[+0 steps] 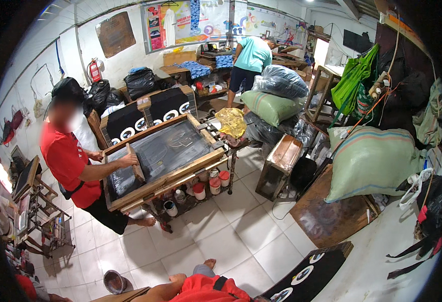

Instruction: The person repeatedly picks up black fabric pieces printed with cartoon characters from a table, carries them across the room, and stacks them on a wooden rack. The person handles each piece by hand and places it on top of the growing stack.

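Note:
Neither of my hands shows. At the lower edge are a red shirt [213,289] and a bare forearm [155,293], which leaves the picture at the bottom. Beside the shirt, on the right, leans a long black board [309,269] bearing white oval prints. To the left of the forearm, a dark bucket [114,282] stands on the tiles. Across the floor, a co-worker in a red shirt [67,151] grips a wooden squeegee [135,163] over a wood-framed printing screen [180,143]. More black boards with oval prints [145,115] stand behind that screen.
Paint tubs [199,190] sit under the screen table. Green sacks [374,158] are piled at the right, near a brown wooden panel [332,206]. Another person in a teal shirt [251,55] bends at the back bench. A rack [34,211] stands at far left.

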Demonstrator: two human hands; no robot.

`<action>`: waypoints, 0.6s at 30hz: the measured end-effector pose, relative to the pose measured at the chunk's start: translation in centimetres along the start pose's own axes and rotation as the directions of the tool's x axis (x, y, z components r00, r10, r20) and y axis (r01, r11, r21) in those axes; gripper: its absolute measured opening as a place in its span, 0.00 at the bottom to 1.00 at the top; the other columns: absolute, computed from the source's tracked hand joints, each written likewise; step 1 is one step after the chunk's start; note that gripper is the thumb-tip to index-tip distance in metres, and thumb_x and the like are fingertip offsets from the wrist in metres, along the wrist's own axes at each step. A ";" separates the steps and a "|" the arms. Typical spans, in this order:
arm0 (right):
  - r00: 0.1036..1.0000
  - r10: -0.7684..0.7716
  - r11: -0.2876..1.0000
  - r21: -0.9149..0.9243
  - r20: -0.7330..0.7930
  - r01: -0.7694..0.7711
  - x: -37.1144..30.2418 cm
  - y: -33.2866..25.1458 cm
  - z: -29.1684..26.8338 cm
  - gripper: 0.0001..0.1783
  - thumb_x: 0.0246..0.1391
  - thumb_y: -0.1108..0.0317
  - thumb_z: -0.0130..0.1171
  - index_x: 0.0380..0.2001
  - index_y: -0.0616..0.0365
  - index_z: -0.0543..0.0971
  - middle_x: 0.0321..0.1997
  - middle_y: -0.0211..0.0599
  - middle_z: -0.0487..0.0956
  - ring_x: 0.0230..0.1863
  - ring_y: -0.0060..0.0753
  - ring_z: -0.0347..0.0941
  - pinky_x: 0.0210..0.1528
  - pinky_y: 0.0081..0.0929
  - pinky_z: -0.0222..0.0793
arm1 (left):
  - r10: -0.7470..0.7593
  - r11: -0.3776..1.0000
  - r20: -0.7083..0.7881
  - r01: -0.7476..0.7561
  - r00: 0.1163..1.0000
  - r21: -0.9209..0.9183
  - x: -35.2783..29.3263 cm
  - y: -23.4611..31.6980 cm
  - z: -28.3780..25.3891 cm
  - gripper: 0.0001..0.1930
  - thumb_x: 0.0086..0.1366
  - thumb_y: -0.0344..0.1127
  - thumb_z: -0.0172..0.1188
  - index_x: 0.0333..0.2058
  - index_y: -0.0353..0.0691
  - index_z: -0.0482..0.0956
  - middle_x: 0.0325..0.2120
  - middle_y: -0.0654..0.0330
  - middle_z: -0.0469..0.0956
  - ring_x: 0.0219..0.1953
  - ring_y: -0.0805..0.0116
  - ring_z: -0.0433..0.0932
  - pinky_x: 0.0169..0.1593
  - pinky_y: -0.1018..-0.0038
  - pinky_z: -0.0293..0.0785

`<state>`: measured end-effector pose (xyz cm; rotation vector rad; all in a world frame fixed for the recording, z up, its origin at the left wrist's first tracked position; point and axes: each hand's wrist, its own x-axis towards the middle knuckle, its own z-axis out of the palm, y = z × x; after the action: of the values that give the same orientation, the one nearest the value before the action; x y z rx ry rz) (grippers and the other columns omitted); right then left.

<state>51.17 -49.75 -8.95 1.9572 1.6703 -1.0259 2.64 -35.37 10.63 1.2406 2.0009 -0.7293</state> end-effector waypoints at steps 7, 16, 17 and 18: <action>0.963 -0.241 0.284 0.958 0.119 -0.048 -2.2 -1.1 -6.3 0.13 0.47 0.60 0.54 0.18 0.58 0.76 0.18 0.34 0.74 0.19 0.36 0.72 0.20 0.34 0.66 | 0.098 0.928 0.180 -0.025 0.979 -0.371 2.8 -1.1 1.3 0.19 0.51 0.45 0.59 0.37 0.40 0.81 0.43 0.48 0.77 0.44 0.49 0.77 0.43 0.55 0.73; 0.908 0.383 0.043 0.979 0.167 -0.198 -6.1 -6.8 -9.3 0.10 0.45 0.67 0.59 0.19 0.62 0.75 0.19 0.39 0.74 0.19 0.34 0.72 0.19 0.35 0.66 | 0.444 0.878 0.074 -0.417 0.893 -0.237 6.2 -0.6 1.0 0.19 0.47 0.49 0.59 0.29 0.39 0.82 0.35 0.42 0.77 0.40 0.48 0.77 0.42 0.59 0.73; 0.904 0.394 0.026 0.981 0.169 -0.195 -6.3 -6.6 -9.6 0.09 0.45 0.68 0.59 0.20 0.62 0.76 0.20 0.39 0.75 0.20 0.34 0.72 0.19 0.34 0.67 | 0.488 0.861 0.062 -0.469 0.871 -0.195 6.7 -0.2 0.9 0.19 0.47 0.50 0.59 0.29 0.39 0.82 0.35 0.43 0.77 0.40 0.48 0.77 0.42 0.60 0.73; 0.899 0.404 0.010 0.981 0.171 -0.192 -6.3 -6.3 -9.7 0.08 0.46 0.69 0.58 0.20 0.63 0.76 0.20 0.39 0.75 0.21 0.33 0.73 0.20 0.34 0.67 | 0.535 0.843 0.073 -0.526 0.842 -0.115 7.0 0.2 0.8 0.20 0.47 0.51 0.59 0.28 0.39 0.82 0.35 0.43 0.77 0.40 0.49 0.77 0.42 0.61 0.73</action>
<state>47.75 -45.98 3.24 3.0357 0.1682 -2.2174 0.75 -32.05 4.67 1.5723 1.4756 -0.4077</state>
